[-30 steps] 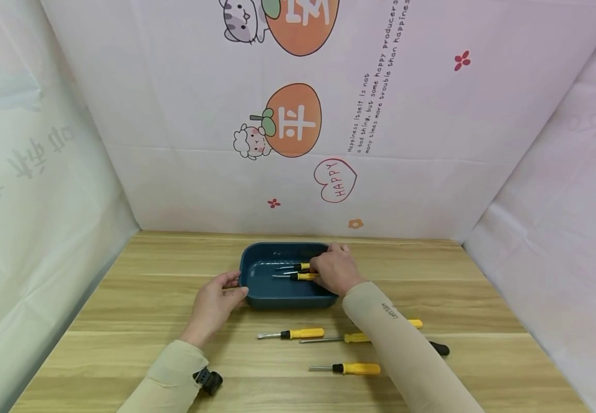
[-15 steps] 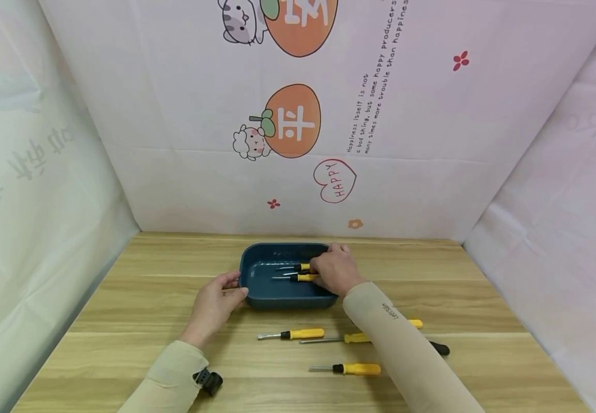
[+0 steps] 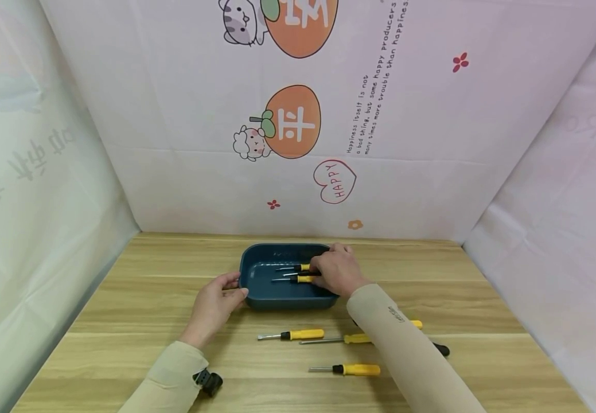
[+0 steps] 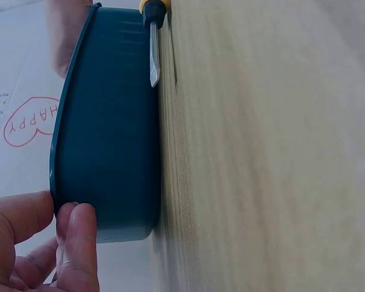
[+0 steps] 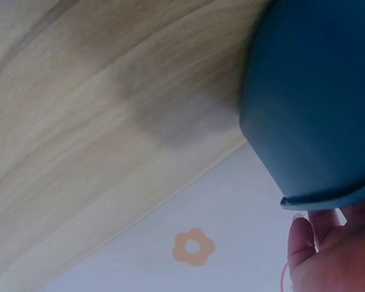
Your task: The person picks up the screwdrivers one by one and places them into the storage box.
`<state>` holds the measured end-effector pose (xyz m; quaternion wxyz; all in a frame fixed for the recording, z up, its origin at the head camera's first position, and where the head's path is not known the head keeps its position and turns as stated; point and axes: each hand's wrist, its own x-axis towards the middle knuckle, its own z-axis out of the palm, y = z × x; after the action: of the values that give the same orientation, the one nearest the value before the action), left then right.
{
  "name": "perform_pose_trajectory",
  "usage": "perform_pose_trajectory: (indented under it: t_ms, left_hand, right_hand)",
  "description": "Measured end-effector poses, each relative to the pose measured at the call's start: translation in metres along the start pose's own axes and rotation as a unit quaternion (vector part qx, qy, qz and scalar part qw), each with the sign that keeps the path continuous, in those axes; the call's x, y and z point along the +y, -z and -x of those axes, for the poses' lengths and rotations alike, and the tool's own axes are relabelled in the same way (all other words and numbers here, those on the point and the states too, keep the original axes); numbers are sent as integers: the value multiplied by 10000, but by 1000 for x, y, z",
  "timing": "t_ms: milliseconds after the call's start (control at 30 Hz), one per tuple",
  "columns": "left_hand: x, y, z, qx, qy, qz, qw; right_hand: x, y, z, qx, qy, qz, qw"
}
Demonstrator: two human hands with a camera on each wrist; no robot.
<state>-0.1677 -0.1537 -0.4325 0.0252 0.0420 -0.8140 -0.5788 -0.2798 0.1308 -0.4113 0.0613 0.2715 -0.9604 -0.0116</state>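
Note:
A dark blue rectangular box (image 3: 287, 304) stands near the back of the table. My left hand (image 3: 215, 304) pinches its left rim; in the left wrist view, thumb and fingers meet at the rim's corner. My right hand (image 3: 338, 271) reaches over the right end into the box. Its fingers are at the yellow handle of the front screwdriver (image 3: 298, 279), which they seem to grip; the fingertips are hidden. Behind it lies another yellow-and-black screwdriver (image 3: 292, 268), with a third shaft between them. In the right wrist view the fingers disappear behind the box wall (image 5: 316, 121).
In front of the box lie a yellow screwdriver (image 3: 303, 334), a longer one (image 3: 354, 339) partly under my right forearm, and another (image 3: 357, 370) nearer me. A yellow handle (image 3: 416, 324) and a black handle (image 3: 441, 349) show beyond that forearm. A printed cloth (image 3: 406, 189) hangs behind.
The front screwdriver in the box has shifted slightly toward me, and my right forearm has moved slightly right. My left hand stays on the rim.

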Motion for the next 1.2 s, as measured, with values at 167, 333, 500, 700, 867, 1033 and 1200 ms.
perform_pose_trajectory:
  t_ms: [167, 333, 500, 700, 867, 1033, 1200]
  left_hand:
    - [-1, -2, 0, -16, -5, 23, 10000]
    - [-2, -2, 1, -49, -2, 31, 10000]
    - [-2, -2, -1, -32, -40, -39, 10000]
    - [-4, -1, -2, -41, -32, -96, 9999]
    - [-4, -1, -3, -49, -43, -89, 9999]
    - [-3, -1, -3, -39, -57, -86, 9999]
    - [-2, -1, -2, -48, -25, -91, 9999]
  right_hand:
    - [2, 4, 5, -70, -145, -228, 9996]
    - [8, 11, 12, 34, -160, -531, 9985]
    - [15, 20, 20, 250, 26, -771, 9967]
    - [25, 30, 29, 225, 92, -1084, 9938]
    - [35, 38, 35, 153, 160, -1178, 9928]
    - [44, 43, 40, 194, 119, -1242, 9920]
    - [53, 45, 48, 231, 23, -1375, 9902]
